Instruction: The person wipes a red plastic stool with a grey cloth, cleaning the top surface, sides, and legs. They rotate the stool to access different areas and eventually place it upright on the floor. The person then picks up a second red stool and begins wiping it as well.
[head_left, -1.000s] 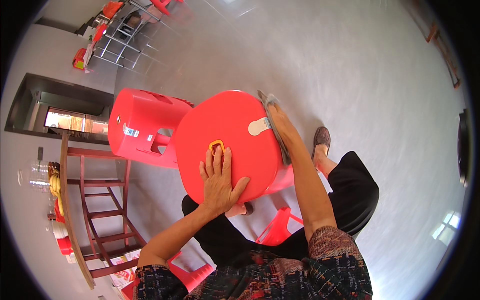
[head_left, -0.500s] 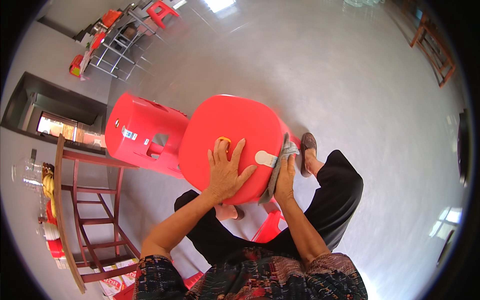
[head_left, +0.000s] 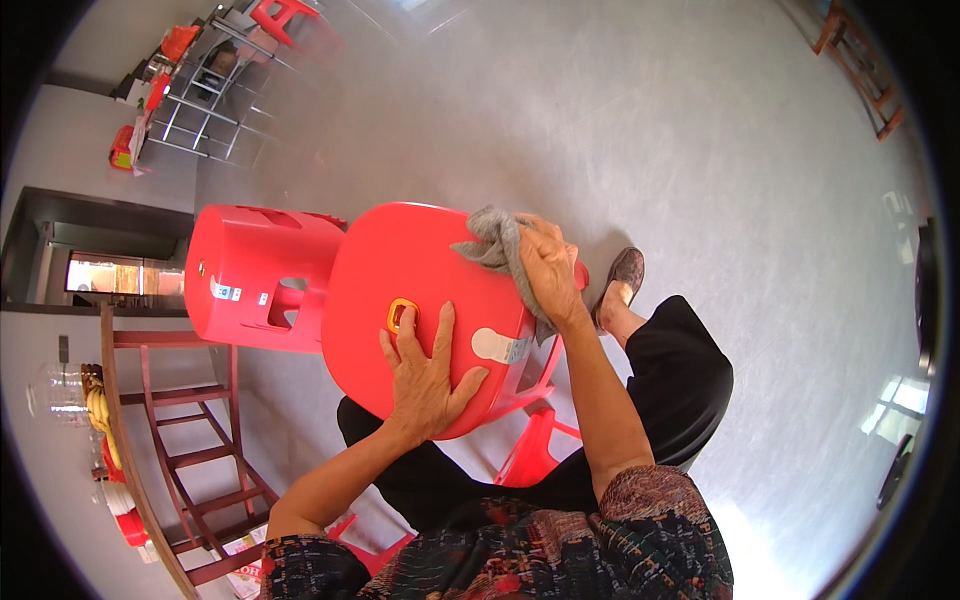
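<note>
Red stool (head_left: 385,250): just ahead of the lap. On its near part, left hand (head_left: 425,388): fingers spread on the seat, gripping nothing, one fingertip at the orange-rimmed hole (head_left: 402,309). Farther along, past the stool's pale label (head_left: 490,345): right hand (head_left: 548,268), fingers curled round a bunched grey cloth (head_left: 494,232). Change: cloth shifted from the stool's near-right edge to its far-right corner; judged as wiping moving on round the rim. Beyond the stool's left side: second red stool (head_left: 305,250).
</note>
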